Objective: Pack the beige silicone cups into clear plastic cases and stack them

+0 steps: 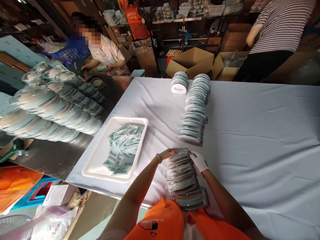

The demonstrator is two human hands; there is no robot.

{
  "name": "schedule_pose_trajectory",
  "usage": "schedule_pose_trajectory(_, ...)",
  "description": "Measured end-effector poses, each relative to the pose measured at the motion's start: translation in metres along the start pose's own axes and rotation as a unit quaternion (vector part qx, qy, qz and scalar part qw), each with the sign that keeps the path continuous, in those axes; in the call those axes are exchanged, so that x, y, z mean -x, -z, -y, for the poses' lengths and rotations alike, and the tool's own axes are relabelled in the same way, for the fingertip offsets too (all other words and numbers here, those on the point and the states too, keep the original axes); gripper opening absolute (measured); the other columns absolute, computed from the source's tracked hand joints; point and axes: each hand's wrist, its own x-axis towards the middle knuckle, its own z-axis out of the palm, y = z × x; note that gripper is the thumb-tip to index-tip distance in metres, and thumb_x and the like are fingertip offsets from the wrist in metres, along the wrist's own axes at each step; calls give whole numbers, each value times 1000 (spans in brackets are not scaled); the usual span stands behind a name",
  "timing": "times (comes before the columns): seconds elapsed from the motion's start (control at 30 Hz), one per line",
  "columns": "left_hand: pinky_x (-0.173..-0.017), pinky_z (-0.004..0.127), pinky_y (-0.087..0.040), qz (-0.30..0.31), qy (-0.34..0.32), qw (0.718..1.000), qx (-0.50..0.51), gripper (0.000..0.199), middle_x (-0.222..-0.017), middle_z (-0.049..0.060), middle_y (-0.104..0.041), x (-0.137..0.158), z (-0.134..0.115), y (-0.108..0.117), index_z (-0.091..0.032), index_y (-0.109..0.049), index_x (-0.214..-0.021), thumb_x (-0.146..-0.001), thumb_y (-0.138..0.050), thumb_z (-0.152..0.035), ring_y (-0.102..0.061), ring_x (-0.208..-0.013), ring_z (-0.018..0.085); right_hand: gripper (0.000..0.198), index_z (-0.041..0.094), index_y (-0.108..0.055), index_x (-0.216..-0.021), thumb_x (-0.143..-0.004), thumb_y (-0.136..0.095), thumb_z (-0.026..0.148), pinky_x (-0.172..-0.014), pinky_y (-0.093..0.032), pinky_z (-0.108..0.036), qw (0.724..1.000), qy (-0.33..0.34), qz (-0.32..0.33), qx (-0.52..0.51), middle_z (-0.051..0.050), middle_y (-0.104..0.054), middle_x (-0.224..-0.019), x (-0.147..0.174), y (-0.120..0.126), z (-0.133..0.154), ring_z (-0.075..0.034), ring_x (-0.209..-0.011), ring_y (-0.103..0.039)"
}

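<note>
Right in front of me is a row of pale green packs with clear plastic domes (180, 176), standing on edge and leaning together. My left hand (169, 154), bare with a bangle at the wrist, grips the left side of the row's far end. Opposite it, my right hand (199, 161) in a white glove holds the right side, fingers closed against the end pack. Beyond my hands lies a longer row of round-edged pale packs (193, 110). A shorter stack with a printed label (179, 85) stands beside that row's far end.
On my left, a white plastic tray (96, 160) holds many small green printed sachets (125, 148). Several rows of domed packs (57, 103) cover the dark side table (47, 155). Open cardboard boxes (191, 63) stand past the far edge. Two people work nearby.
</note>
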Motion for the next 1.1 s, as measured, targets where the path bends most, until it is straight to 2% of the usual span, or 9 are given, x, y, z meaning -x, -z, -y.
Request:
schedule_pose_trajectory(0.1, -105, 46, -57, 23, 25, 999, 21, 51, -112, 12, -82, 0, 1, 3, -19, -83, -105, -79, -82, -63, -75, -109, 29, 50, 19, -62, -98, -74, -74, 61, -79, -61, -39, 995, -71, 34, -60, -7, -73, -94, 3, 0, 2, -23, -88, -70)
schedule_pose_trajectory(0.23, -116, 45, -49, 36, 70, 997, 23, 53, -126, 14, -78, -8, 1, 9, -15, -80, -113, -80, -85, -56, -69, -123, 33, 59, 21, -55, -92, -63, -84, 64, -59, -51, -25, 984, -115, 97, -91, 1, -63, -80, -2, 7, 13, -14, -68, -59)
schedule_pose_trajectory(0.4, -121, 46, -42, 37, 101, 994, 31, 58, -136, 14, -74, -11, 9, 8, -13, -75, -128, -84, -80, -50, -61, -133, 35, 36, 22, -56, -95, -76, -69, 50, -45, -31, -21, 983, -142, 117, 25, 6, -49, -60, -2, 13, 45, -10, -48, -41)
schedule_pose_trajectory(0.5, -120, 47, -42, 35, 121, 992, 29, 54, -133, 14, -75, -15, 10, 2, -11, -76, -128, -86, -78, -45, -61, -132, 36, 22, 23, -57, -104, -85, -57, 33, -53, -38, -25, 988, -50, 113, 92, 4, -54, -63, 0, -8, 79, -14, -54, -47)
schedule_pose_trajectory(0.63, -119, 46, -42, 36, 129, 991, 22, 47, -128, 14, -77, -19, 5, -6, -11, -79, -122, -87, -77, -43, -60, -133, 36, 16, 22, -64, -97, -85, -54, 22, -81, -49, -33, 969, 94, 73, 218, -4, -70, -88, -6, -27, 106, -22, -87, -64)
schedule_pose_trajectory(0.73, -121, 43, -42, 32, 124, 991, 24, 49, -135, 12, -75, -16, 1, -7, -12, -78, -125, -85, -78, -42, -60, -135, 35, 13, 22, -65, -90, -81, -64, 31, -86, -49, -35, 977, 52, 33, 204, -7, -72, -96, -9, -8, 89, -25, -95, -65)
schedule_pose_trajectory(0.87, -122, 42, -41, 26, 121, 992, 30, 52, -136, 12, -75, -10, -1, -5, -14, -79, -123, -81, -82, -45, -61, -135, 34, 28, 20, -60, -83, -77, -67, 47, -65, -45, -27, 989, -45, 98, 104, -2, -63, -76, 2, 23, 47, -18, -72, -58)
schedule_pose_trajectory(0.97, -120, 43, -42, 24, 128, 991, 23, 52, -135, 12, -75, -9, -2, -6, -15, -79, -122, -80, -83, -46, -61, -134, 35, 32, 20, -57, -84, -76, -69, 49, -61, -43, -24, 991, -88, 97, 40, 2, -56, -72, 9, 24, 32, -13, -65, -52)
schedule_pose_trajectory(1.1, -118, 40, -43, 20, 131, 991, 6, 50, -140, 11, -73, -7, -6, -8, -15, -77, -125, -85, -80, -45, -59, -136, 33, 28, 20, -58, -95, -80, -73, 38, -59, -44, -23, 991, -100, 78, 45, 1, -60, -76, 4, 18, 33, -13, -64, -53)
